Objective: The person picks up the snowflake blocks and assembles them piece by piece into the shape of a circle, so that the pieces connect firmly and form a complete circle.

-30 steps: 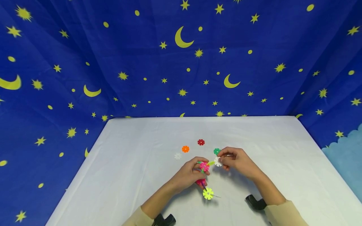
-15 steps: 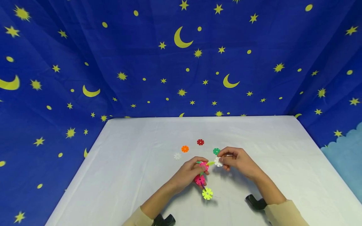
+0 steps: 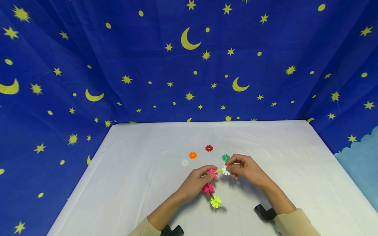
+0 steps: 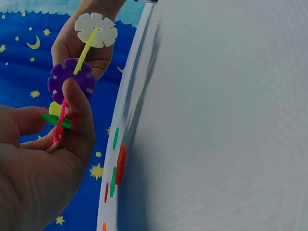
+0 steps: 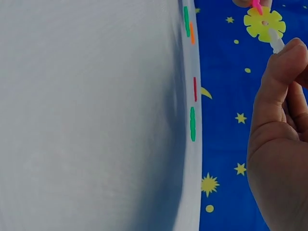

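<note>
My left hand (image 3: pixel 193 183) grips a chain of slotted flower-shaped plastic discs. Two pink discs show by its fingers, the lower pink disc (image 3: pixel 208 188) leading to a bright yellow disc (image 3: pixel 216 202) hanging at the bottom. A purple disc (image 4: pixel 57 82) and an edge-on green disc (image 4: pixel 57 121) appear in the left wrist view. Thumb and fingers of my right hand (image 3: pixel 249 170) pinch a white disc (image 3: pixel 225 171). That white disc meets the edge of another yellow disc (image 5: pixel 255 20), which stands out from the chain; how deep their slots engage is hard to tell.
Loose discs lie on the white table (image 3: pixel 141 183) beyond the hands: red (image 3: pixel 209 148), orange (image 3: pixel 193 155), white (image 3: pixel 184 163) and green (image 3: pixel 225 158), the green one close to the right fingers. Black straps or mounts (image 3: pixel 264 213) sit by the wrists. A blue star-patterned cloth (image 3: pixel 165 65) encloses the table.
My right hand has shifted slightly left with the white disc, closer to the left hand. The yellow disc between them now looks thinner, turned edge-on. The chain has tilted a little.
</note>
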Available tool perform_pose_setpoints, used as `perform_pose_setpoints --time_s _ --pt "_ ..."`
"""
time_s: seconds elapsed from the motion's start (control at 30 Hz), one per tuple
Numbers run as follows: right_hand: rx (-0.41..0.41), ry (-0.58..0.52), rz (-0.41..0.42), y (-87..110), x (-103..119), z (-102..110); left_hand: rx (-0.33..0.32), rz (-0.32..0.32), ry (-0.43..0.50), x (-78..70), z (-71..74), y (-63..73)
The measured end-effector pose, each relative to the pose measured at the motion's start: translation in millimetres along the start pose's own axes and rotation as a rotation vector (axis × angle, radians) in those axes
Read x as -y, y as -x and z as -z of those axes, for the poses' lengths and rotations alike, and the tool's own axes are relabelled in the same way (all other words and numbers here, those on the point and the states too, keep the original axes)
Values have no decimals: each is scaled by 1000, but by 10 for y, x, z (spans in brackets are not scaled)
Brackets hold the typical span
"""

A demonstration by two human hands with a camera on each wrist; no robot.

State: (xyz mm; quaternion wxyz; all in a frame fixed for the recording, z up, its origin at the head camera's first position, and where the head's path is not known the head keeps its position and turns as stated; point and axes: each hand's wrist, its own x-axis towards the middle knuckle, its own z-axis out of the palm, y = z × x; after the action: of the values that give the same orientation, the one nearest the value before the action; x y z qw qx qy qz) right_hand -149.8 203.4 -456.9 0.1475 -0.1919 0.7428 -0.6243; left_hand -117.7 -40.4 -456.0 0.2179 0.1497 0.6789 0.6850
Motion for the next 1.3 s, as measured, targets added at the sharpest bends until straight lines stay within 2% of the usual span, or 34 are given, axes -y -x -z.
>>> perform_pose_setpoints --time_s 0.23,0.47,0.67,0.93,1.1,1.3 --pt "7 -5 28 4 -28 -23 0 0 -22 24 -2 -4" --pt "3 23 47 -15 -34 -55 -9 0 -41 -25 26 23" --pt "7 22 50 30 -36 -62 12 -7 -110 -16 19 27" --pt "47 33 85 3 -31 -73 -16 4 -243 -43 63 24" --pt "58 40 81 41 61 -70 -4 11 -240 -59 39 18" --pt "64 41 119 21 4 -81 -17 0 -291 -53 57 25"
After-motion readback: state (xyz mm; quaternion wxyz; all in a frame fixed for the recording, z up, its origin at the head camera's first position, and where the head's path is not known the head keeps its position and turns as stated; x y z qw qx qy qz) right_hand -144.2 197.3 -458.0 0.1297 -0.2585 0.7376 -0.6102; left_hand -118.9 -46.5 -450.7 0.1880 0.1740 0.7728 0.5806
